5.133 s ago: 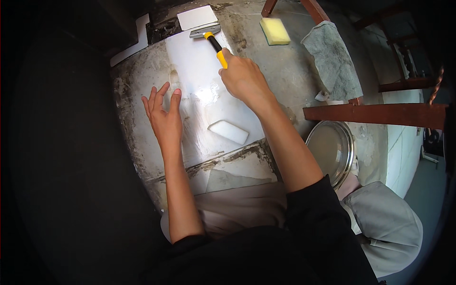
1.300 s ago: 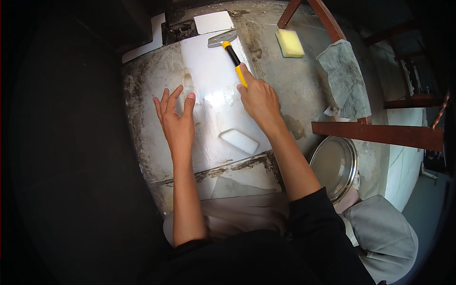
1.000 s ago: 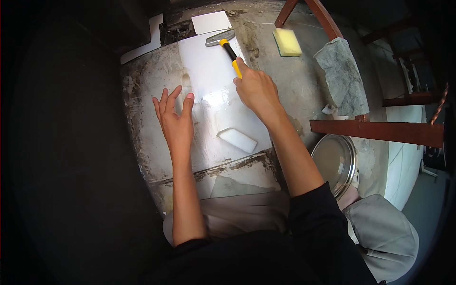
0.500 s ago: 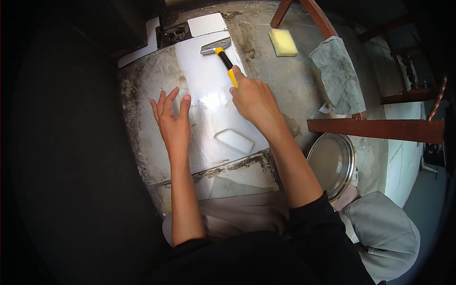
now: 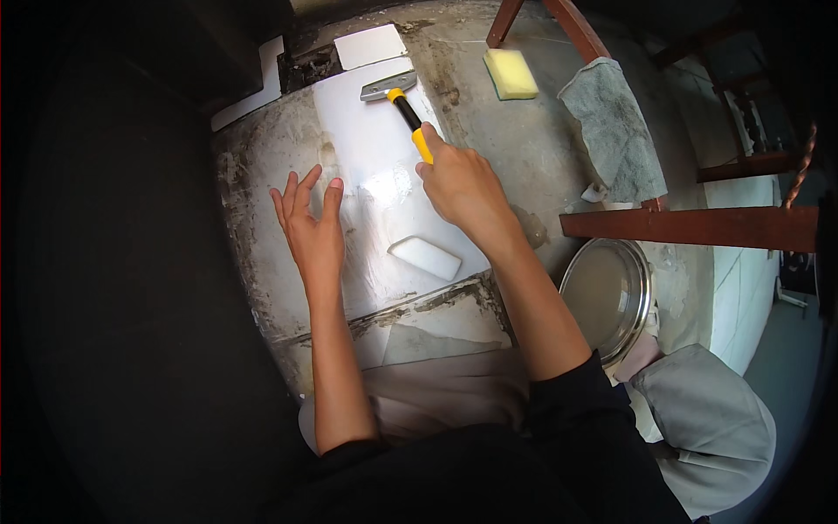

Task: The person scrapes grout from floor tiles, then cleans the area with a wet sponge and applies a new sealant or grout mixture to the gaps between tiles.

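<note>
A scraper (image 5: 407, 111) with a yellow and black handle is gripped in my right hand (image 5: 464, 182). Its wide grey metal head lies at the far end of a wet, shiny white tile (image 5: 360, 131). To the left, my left hand (image 5: 311, 223) hovers over or rests lightly on the stained part of the floor, its fingers spread and holding nothing; contact cannot be made out. Between my forearms, a white eraser-like block (image 5: 425, 258) lies on the tile's near part.
A yellow sponge (image 5: 511, 74) with a green side sits at the far right. Beyond it, a grey cloth (image 5: 614, 131) hangs on a reddish-brown wooden frame (image 5: 690, 226). A round metal basin (image 5: 607, 297) stands by my right forearm. Loose white tile pieces (image 5: 371, 47) lie at the back.
The whole view has shifted slightly, moving the scene a little up and left. Both hands keep nearly the same pose, and the scraper stays at the tile's far end.
</note>
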`<action>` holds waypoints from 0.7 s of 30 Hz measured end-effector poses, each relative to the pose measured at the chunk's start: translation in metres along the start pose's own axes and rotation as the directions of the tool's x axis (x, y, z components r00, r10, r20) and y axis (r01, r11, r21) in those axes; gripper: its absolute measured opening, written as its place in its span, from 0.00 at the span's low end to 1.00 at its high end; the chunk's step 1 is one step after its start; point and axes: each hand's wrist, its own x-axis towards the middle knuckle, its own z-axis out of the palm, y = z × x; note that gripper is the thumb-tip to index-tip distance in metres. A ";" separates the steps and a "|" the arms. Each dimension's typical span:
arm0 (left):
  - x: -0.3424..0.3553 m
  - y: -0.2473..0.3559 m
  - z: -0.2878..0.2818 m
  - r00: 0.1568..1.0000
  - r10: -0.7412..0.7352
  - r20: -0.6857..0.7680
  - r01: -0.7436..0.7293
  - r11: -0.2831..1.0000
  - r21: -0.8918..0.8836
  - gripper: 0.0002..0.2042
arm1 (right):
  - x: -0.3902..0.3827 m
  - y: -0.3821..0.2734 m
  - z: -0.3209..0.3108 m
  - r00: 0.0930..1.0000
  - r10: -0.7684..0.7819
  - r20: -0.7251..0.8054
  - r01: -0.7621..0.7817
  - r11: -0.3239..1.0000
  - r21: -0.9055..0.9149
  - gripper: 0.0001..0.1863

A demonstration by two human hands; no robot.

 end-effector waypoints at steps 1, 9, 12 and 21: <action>-0.002 -0.002 -0.001 1.000 -0.014 -0.004 0.014 1.000 0.014 0.20 | -0.006 0.001 0.002 1.000 0.004 0.006 -0.004 1.000 0.006 0.28; 0.000 -0.001 -0.002 1.000 -0.003 -0.003 0.003 1.000 -0.002 0.20 | -0.005 -0.003 -0.004 0.997 0.055 0.060 -0.058 0.997 0.049 0.31; -0.002 -0.001 -0.002 1.000 -0.017 -0.001 0.017 1.000 0.012 0.20 | -0.007 0.003 0.003 0.997 0.047 0.055 -0.049 0.998 0.044 0.31; -0.002 -0.003 -0.001 1.000 -0.022 -0.005 0.022 1.000 0.015 0.20 | -0.005 0.002 0.005 0.998 0.037 0.052 -0.038 0.999 0.019 0.30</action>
